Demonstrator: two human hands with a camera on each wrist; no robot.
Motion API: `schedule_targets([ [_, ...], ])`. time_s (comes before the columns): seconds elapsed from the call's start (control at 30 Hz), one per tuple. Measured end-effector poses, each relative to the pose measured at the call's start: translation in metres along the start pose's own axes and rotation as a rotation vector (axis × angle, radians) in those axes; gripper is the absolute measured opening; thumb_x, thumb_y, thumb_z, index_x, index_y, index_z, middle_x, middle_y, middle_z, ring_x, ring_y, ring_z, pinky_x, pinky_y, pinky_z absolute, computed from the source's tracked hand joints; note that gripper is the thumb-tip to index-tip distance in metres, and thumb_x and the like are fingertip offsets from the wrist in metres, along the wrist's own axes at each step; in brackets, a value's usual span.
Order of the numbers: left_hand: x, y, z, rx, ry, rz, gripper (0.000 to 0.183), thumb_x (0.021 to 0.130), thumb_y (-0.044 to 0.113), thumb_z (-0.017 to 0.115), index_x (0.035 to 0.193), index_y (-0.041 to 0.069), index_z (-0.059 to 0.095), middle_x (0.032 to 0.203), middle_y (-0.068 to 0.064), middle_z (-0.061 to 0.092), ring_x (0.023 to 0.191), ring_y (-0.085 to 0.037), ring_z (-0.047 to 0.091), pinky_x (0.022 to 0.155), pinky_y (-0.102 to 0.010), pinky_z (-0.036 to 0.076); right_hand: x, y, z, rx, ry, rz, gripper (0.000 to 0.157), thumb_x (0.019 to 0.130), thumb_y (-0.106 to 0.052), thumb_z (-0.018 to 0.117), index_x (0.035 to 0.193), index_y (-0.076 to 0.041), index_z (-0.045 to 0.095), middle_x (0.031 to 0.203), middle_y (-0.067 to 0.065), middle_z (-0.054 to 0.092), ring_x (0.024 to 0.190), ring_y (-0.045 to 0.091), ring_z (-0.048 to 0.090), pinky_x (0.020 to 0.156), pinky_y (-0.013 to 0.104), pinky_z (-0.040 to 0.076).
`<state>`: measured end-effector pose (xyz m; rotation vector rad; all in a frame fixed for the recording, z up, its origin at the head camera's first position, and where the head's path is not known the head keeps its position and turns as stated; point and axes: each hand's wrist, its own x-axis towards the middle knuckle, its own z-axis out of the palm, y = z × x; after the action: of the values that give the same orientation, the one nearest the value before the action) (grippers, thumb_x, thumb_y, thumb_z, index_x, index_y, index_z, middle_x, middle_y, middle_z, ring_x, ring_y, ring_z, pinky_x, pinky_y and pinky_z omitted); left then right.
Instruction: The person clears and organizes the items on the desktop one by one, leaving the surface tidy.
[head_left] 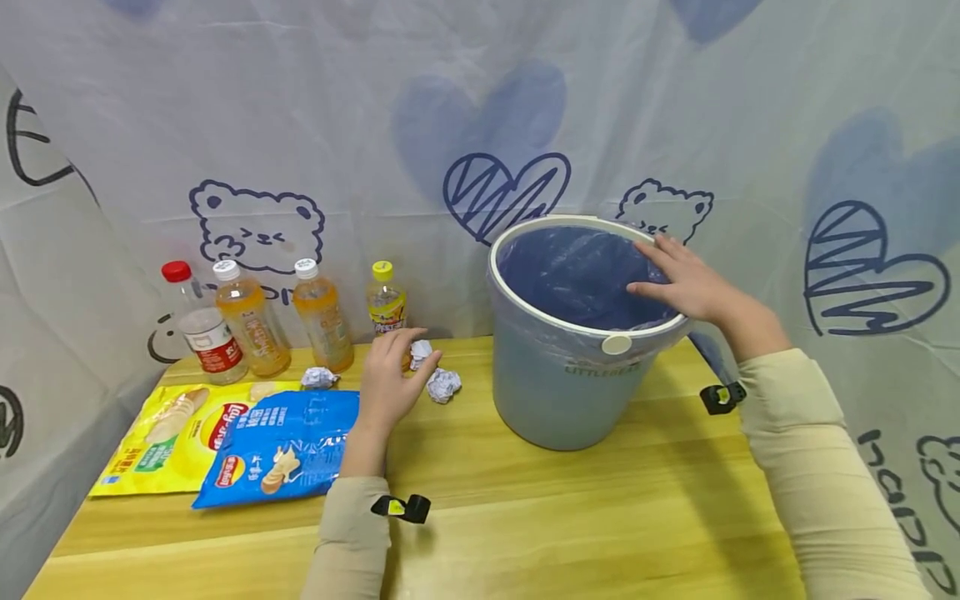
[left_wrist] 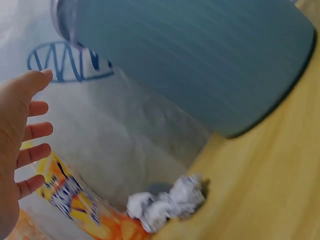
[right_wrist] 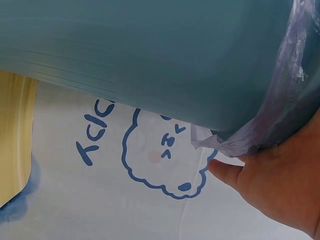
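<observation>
My right hand (head_left: 690,283) rests at the right rim of a grey-blue trash bin (head_left: 558,400), its fingers extended over the opening. A thin translucent bag (head_left: 562,267) lines the bin, and its edge (right_wrist: 250,130) hangs over the outside near that hand. Fingers spread, my left hand (head_left: 392,379) hovers with nothing in it. Nearest to it are a yellow-capped drink bottle (head_left: 386,304) and two crumpled paper balls, one in front (head_left: 444,386) and one behind (head_left: 422,353). In the left wrist view, the bottle (left_wrist: 70,192) is apart from the fingers.
Left on the wooden table (head_left: 600,517) lie a blue chip bag (head_left: 292,442) and a yellow chip bag (head_left: 161,433). Behind them stand a red-capped bottle (head_left: 210,333) and two white-capped bottles (head_left: 255,325), with another paper ball (head_left: 319,377). A printed curtain (head_left: 360,167) hangs behind.
</observation>
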<state>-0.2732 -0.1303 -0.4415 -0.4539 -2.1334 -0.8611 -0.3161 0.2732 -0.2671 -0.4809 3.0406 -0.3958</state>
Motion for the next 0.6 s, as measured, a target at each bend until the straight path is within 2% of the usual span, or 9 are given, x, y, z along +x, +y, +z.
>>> schedule_targets([
  [0.13,-0.007,-0.011,0.007,0.028,-0.017,-0.060,0.035,0.084,0.031,0.075,0.108,0.007,0.068,0.099,-0.012,0.069,0.090,-0.029,0.060,0.083,-0.047,0.045,0.000,0.000,-0.001,-0.013,-0.005,0.001,0.081,0.096,-0.047,0.050,0.157,-0.008,0.012,0.162,0.026,-0.003,0.149,0.047,-0.004,0.115,0.067,0.004],
  [0.27,-0.014,-0.019,0.013,0.055,-0.073,-0.149,0.035,0.085,0.035,0.075,0.107,0.008,0.068,0.098,-0.012,0.068,0.092,-0.030,0.058,0.085,-0.050,0.042,-0.001,-0.001,-0.002,-0.013,-0.007,0.001,0.081,0.096,-0.047,0.050,0.157,-0.008,0.012,0.162,0.025,-0.003,0.149,0.047,-0.004,0.115,0.067,0.004],
  [0.43,-0.021,-0.026,0.018,0.148,-0.218,-0.284,0.041,0.086,0.046,0.069,0.109,0.012,0.066,0.107,-0.012,0.065,0.102,-0.033,0.053,0.092,-0.052,0.038,-0.001,-0.001,-0.002,-0.006,-0.007,0.001,0.081,0.096,-0.048,0.049,0.157,-0.009,0.011,0.162,0.024,-0.004,0.149,0.046,-0.005,0.115,0.067,0.003],
  [0.6,-0.030,-0.033,0.026,0.273,-0.342,-0.332,0.050,0.085,0.057,0.065,0.111,0.015,0.064,0.111,-0.010,0.062,0.108,-0.034,0.050,0.095,-0.052,0.036,-0.001,-0.001,-0.001,-0.003,-0.006,-0.002,0.082,0.096,-0.049,0.049,0.157,-0.010,0.011,0.162,0.024,-0.004,0.149,0.046,-0.005,0.115,0.067,0.002],
])
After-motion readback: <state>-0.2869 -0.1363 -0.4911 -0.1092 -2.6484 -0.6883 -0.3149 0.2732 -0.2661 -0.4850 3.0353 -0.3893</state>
